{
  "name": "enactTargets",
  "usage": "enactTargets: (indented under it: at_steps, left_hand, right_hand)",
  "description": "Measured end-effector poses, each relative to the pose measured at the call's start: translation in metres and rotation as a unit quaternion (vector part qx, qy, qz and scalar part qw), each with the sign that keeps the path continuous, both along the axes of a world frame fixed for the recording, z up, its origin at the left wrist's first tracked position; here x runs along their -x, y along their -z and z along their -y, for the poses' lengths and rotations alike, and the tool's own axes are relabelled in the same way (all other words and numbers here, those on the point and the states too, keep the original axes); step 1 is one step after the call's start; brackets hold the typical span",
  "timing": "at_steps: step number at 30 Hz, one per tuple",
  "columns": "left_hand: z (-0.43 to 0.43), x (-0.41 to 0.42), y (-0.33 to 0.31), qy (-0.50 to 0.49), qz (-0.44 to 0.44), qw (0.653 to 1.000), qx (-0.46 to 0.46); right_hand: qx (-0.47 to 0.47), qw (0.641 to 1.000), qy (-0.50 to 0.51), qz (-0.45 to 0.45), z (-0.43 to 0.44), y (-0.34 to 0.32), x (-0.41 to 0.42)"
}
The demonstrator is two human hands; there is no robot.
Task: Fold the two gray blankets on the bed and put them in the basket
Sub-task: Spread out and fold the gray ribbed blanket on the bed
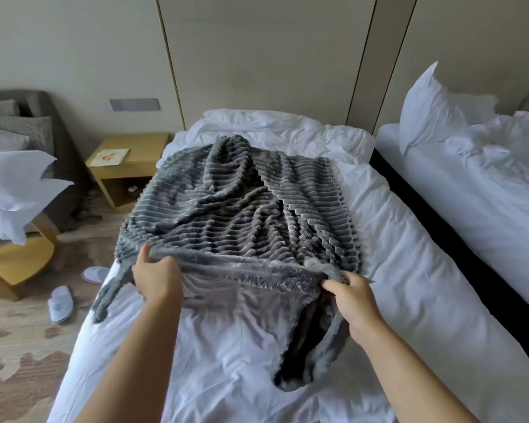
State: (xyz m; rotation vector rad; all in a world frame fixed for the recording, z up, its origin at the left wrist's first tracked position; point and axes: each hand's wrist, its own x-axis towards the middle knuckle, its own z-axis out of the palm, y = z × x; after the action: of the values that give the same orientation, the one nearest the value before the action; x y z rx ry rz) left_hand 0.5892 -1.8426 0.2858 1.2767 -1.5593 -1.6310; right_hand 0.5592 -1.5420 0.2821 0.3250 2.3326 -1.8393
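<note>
Your left hand [156, 277] grips the near edge of the gray blanket [242, 206], fingers curled over the hem, while your right hand [353, 296] pinches the same edge further right. You hold that edge lifted off the bed [409, 270]; the rest of the ribbed blanket lies rumpled across the white sheet (a loose corner hangs below your right hand). A nightstand [129, 166] stands left of the bed, with two white slippers [61, 303] on the floor nearby.
</note>
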Motion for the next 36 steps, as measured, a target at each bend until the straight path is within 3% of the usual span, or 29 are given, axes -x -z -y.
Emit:
enactTargets:
  at_steps: [2, 5, 9, 12, 14, 16, 18, 20, 23, 24, 26, 27, 28, 29, 31, 32, 34, 36]
  left_hand:
    - [-0.010, -0.005, -0.001, 0.053, 0.135, 0.984, 0.105]
    - [-0.051, -0.009, -0.005, 0.211, 0.060, 0.961, 0.168]
    - [-0.122, -0.006, -0.015, 0.491, -0.038, 0.870, 0.015]
    - [-0.139, 0.002, -0.013, 0.501, -0.015, 0.865, 0.031]
    - [-0.138, 0.005, -0.009, 0.482, 0.000, 0.874, 0.052]
    - [-0.137, 0.006, -0.007, 0.455, -0.010, 0.889, 0.052]
    - [-0.136, 0.006, -0.007, 0.409, -0.023, 0.912, -0.003]
    - [-0.138, 0.007, -0.012, 0.374, -0.048, 0.919, -0.115]
    - [-0.128, 0.011, -0.026, 0.343, -0.062, 0.904, -0.249]
    - [-0.124, 0.010, -0.032, 0.350, -0.064, 0.896, -0.265]
    - [-0.115, 0.008, -0.045, 0.385, -0.051, 0.886, -0.254]
    - [-0.109, 0.007, -0.052, 0.396, -0.037, 0.890, -0.225]
    - [-0.101, 0.007, -0.059, 0.399, -0.028, 0.897, -0.191]
    - [-0.092, 0.008, -0.064, 0.388, -0.033, 0.907, -0.160]
    - [-0.064, 0.016, -0.068, 0.311, -0.028, 0.949, -0.033]
    - [-0.049, 0.020, -0.067, 0.259, 0.005, 0.964, 0.065]
    - [-0.029, 0.022, -0.062, 0.178, 0.035, 0.969, 0.169]
    - [-0.033, 0.018, -0.058, 0.189, 0.007, 0.969, 0.161]
  right_hand:
    - [0.054, 0.997, 0.056, 0.018, 0.000, -0.001, 0.002]
    - [0.111, 0.990, 0.082, 0.016, 0.009, -0.006, 0.003]
    - [0.168, 0.983, -0.068, 0.004, 0.036, -0.016, -0.004]
    - [0.215, 0.954, -0.203, 0.045, 0.037, -0.019, -0.008]
    - [0.242, 0.947, -0.194, 0.076, 0.027, -0.016, -0.005]
    - [0.244, 0.958, -0.121, 0.093, 0.019, -0.011, 0.000]
    - [0.160, 0.985, -0.021, 0.066, 0.014, -0.001, 0.006]
    - [0.026, 1.000, 0.016, -0.005, 0.009, 0.016, 0.015]
    - [-0.071, 0.991, -0.111, -0.013, 0.003, 0.041, 0.034]
    - [-0.130, 0.975, -0.182, -0.015, 0.006, 0.049, 0.041]
    - [-0.319, 0.897, -0.302, -0.054, 0.013, 0.062, 0.053]
    - [-0.408, 0.851, -0.324, -0.073, 0.015, 0.069, 0.058]
    - [-0.452, 0.832, -0.311, -0.082, 0.014, 0.074, 0.065]
    - [-0.448, 0.850, -0.264, -0.087, 0.013, 0.078, 0.070]
    - [-0.296, 0.950, -0.099, -0.022, 0.009, 0.072, 0.076]
    - [-0.204, 0.979, -0.014, 0.011, 0.009, 0.066, 0.079]
    - [-0.078, 0.989, 0.123, 0.024, 0.021, 0.048, 0.076]
    - [0.048, 0.984, 0.165, 0.040, 0.051, 0.025, 0.059]
